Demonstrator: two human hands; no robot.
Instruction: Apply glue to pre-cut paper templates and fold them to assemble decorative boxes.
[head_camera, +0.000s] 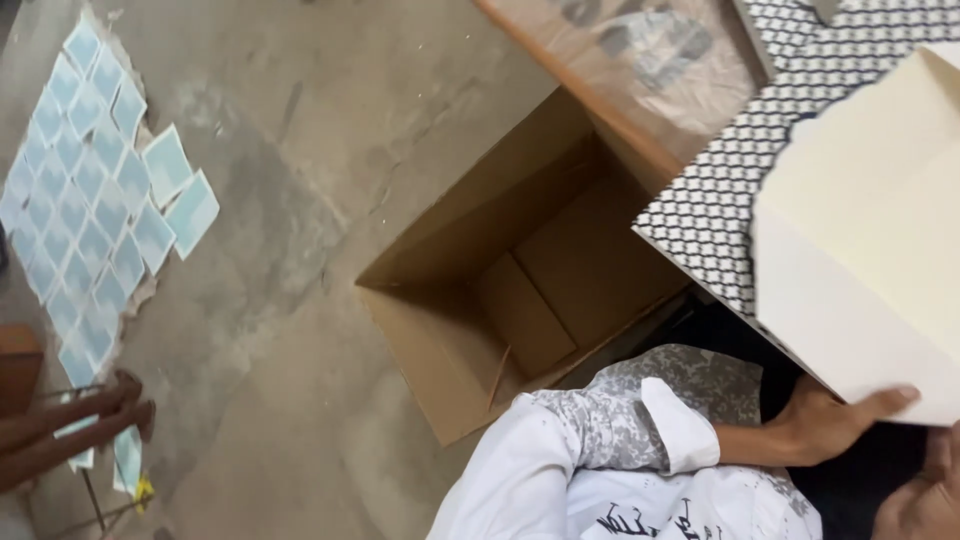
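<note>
Left hand (835, 420) grips cream carton (870, 250); right hand (920, 500) mostly cut off.

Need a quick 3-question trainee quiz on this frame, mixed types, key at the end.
1. True or false: the brown cardboard box on the concrete floor stands open and looks empty.
2. Which thing does the left hand grip at its lower edge? A) the cream folded carton B) a pale blue tile C) the brown box
3. Fill in: the pale blue square tiles lie at the ____ side of the picture.

Key: 1 true. 2 A. 3 left. The right hand shows only partly at the bottom right corner, so its grip cannot be judged.
</note>
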